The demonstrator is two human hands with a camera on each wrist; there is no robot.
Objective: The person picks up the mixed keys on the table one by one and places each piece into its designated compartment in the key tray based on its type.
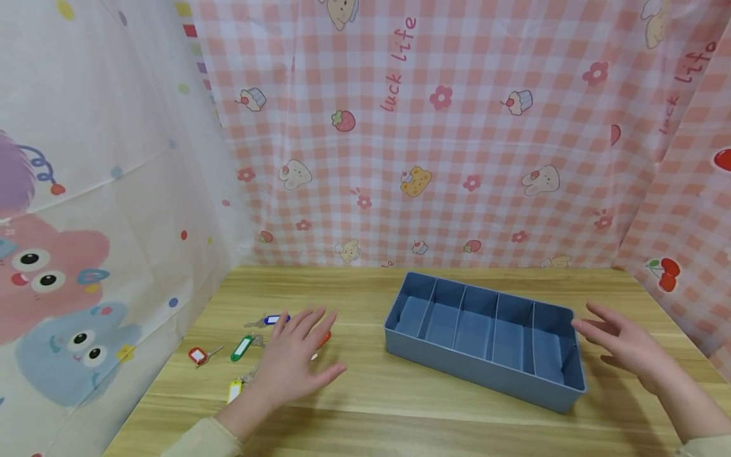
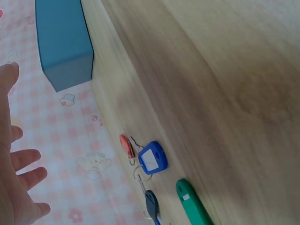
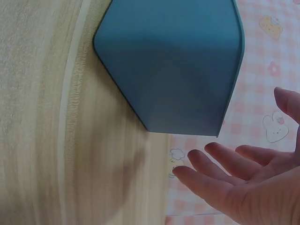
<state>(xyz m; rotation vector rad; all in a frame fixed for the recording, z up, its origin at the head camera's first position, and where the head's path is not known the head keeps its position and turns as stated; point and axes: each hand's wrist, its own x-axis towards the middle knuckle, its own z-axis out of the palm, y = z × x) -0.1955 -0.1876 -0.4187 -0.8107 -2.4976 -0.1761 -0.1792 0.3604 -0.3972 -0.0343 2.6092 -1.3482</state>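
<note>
My left hand (image 1: 288, 368) hovers with spread fingers above several keys on coloured tags, holding nothing. Around it lie a red tag (image 1: 197, 355), a green tag (image 1: 242, 348), a yellow tag (image 1: 235, 390) and a blue tag (image 1: 276, 320), with keys attached. An orange-red tag (image 1: 326, 338) is partly hidden behind the fingers. To the right stands a blue-grey divided box (image 1: 474, 369), its compartments bare. Beside the box's right end is my right hand (image 1: 634, 346), fingers loosely extended and grasping nothing; in the right wrist view its fingertips (image 3: 180, 171) are just off the box's corner.
The wooden table (image 1: 354, 412) carries the box and keys. A pink checked cloth (image 1: 434, 139) hangs behind its far edge, and a white cartoon-printed cloth (image 1: 143, 209) hangs along the left side. More checked cloth (image 1: 685, 209) closes off the right.
</note>
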